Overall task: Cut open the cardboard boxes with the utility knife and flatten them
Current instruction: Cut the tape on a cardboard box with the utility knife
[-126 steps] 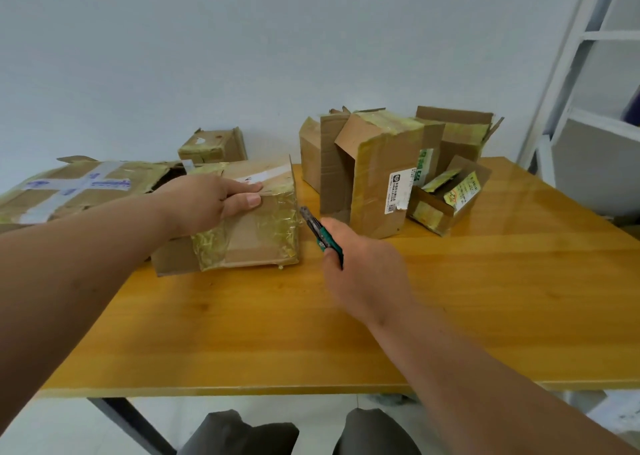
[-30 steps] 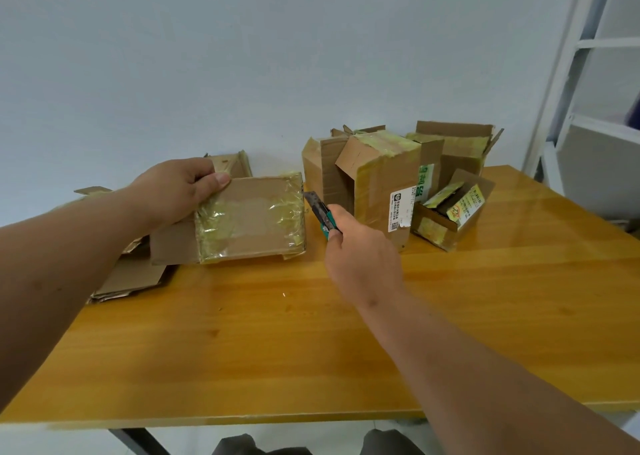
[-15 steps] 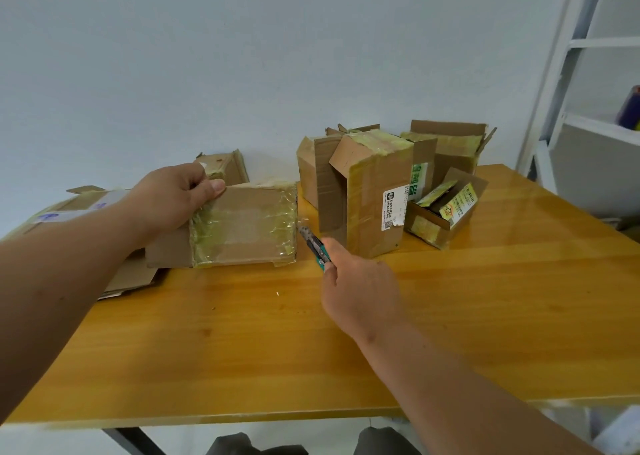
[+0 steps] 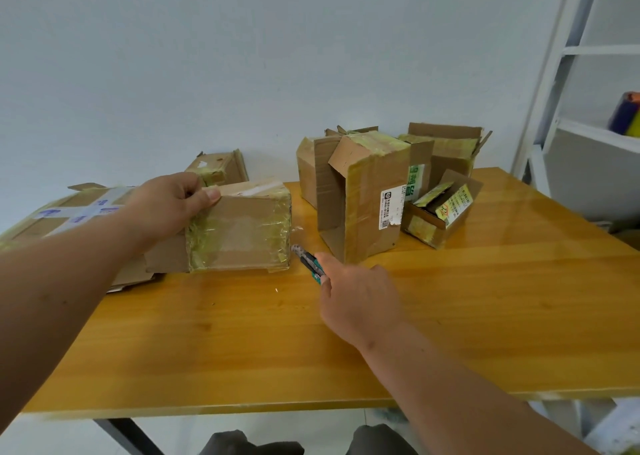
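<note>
Cardboard box (image 4: 239, 227) gripped by left hand (image 4: 166, 205) | right hand (image 4: 356, 302) holds utility knife (image 4: 308, 262) beside it

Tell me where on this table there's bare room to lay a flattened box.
The near half of the yellow wooden table is bare, from the front edge to the taped brown cardboard box and the right hand. The right side is bare too. The back is crowded: the opened brown cardboard boxes and flattened cardboard.

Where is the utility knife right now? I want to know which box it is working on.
In the head view the utility knife is gripped in the right hand, its tip at the lower right corner of the taped box that the left hand holds.
</note>
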`<state>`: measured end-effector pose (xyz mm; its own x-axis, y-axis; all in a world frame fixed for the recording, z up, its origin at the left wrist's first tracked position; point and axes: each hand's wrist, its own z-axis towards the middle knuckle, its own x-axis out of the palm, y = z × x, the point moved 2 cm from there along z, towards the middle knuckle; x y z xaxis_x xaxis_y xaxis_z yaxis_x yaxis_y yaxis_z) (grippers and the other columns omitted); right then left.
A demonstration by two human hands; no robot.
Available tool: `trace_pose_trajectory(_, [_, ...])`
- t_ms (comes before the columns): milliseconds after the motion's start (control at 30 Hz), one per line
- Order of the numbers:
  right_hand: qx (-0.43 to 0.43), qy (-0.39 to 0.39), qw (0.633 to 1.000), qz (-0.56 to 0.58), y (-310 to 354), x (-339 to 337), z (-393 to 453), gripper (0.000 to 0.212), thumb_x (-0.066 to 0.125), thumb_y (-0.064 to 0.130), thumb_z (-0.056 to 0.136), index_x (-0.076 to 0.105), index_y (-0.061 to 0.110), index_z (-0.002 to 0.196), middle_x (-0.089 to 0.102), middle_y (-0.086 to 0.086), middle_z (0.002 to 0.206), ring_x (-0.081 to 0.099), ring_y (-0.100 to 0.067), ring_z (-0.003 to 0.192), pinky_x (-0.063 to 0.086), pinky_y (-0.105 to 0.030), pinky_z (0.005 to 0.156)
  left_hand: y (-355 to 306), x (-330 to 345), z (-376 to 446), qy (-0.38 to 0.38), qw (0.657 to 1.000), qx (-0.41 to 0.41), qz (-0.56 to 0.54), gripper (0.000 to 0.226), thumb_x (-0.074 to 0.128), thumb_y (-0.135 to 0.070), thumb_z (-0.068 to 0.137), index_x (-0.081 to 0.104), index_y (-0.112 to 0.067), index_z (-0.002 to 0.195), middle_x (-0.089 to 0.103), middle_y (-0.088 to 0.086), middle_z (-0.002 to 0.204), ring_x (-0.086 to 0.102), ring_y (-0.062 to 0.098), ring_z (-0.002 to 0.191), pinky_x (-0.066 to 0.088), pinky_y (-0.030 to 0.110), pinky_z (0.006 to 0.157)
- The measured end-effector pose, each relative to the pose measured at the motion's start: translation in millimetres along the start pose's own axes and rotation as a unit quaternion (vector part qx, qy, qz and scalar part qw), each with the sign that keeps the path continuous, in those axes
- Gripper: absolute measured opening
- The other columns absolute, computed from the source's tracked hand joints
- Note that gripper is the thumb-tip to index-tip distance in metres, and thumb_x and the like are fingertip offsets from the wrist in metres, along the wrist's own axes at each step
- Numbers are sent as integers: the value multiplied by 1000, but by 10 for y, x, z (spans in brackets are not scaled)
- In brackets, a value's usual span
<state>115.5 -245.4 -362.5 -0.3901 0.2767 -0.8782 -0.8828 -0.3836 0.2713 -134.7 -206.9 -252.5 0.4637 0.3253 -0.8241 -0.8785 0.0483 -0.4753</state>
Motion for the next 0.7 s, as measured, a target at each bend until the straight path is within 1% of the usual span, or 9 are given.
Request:
trace_pose_trajectory(67, [-4,5,1000,-15,18,3,-27,46,36,23,101,37,29,147,66,4,80,54,-15,61,37,-32,68,24,7,-18,-2,1000,1,-2,39,55,-46,93,54,-10,77,56,10,71,51,24,68,36,33,59])
trace_pose_trajectory(200, [-10,27,999,-36,-1,-3,-75,44,38,22,99,41,29,142,68,3,83,58,-18,66,34,-33,71,78,43,-64,13,999,-2,29,40,53,-49,93,53,-11,78,57,9,70,53,27,69,38,33,59])
trace_pose_trajectory(267, [-31,66,995,-67,-7,-10,-116,40,40,22,96,47,30,135,64,4,80,57,-18,67,33,-36,75,75,-7,-84,-12,1000,-16,10,40,49,-48,95,53,-10,81,57,11,74,53,27,69,38,32,57])
trace_pose_trajectory(333, [-44,94,991,-81,-3,-4,-154,40,41,25,96,45,30,136,61,4,79,56,-18,68,37,-39,83,29,-152,-89,-59,997,-32,-28,41,46,-47,98,53,-10,82,56,12,77,51,26,68,36,32,56])
trace_pose_trajectory(433, [-16,92,994,-54,-55,-12,-142,42,42,28,98,41,31,140,65,5,88,59,-13,72,44,-39,88,-14,-319,-71,-51,999,2,-9,41,50,-48,95,52,-12,77,56,11,72,53,26,67,41,34,59])
trace_pose_trajectory(500, [14,81,995,-48,-85,-42,-138,41,40,27,99,41,31,140,66,5,91,61,-13,75,44,-40,91,14,-314,-98,-38,999,11,-22,41,54,-48,93,52,-12,74,56,10,69,53,26,66,45,37,62])
trace_pose_trajectory(600, [45,86,992,-84,-144,-102,-124,38,33,27,101,45,30,138,62,4,86,61,-18,80,39,-43,89,43,-191,-195,-15,999,26,-30,38,59,-42,92,52,-11,73,55,7,68,51,24,66,38,31,59])
trace_pose_trajectory(633, [50,99,988,-104,-160,-114,-113,39,32,27,101,46,31,138,61,2,91,61,-21,84,38,-44,89,57,-144,-219,-5,999,28,-35,36,60,-40,92,52,-11,72,56,6,69,51,24,68,37,31,59])
trace_pose_trajectory(700, [65,138,980,-129,-185,-153,-87,43,33,25,99,46,32,140,56,-4,112,59,-25,95,36,-45,94,106,-68,-253,26,997,17,-64,33,64,-34,91,52,-9,72,59,0,74,54,24,73,42,33,63])
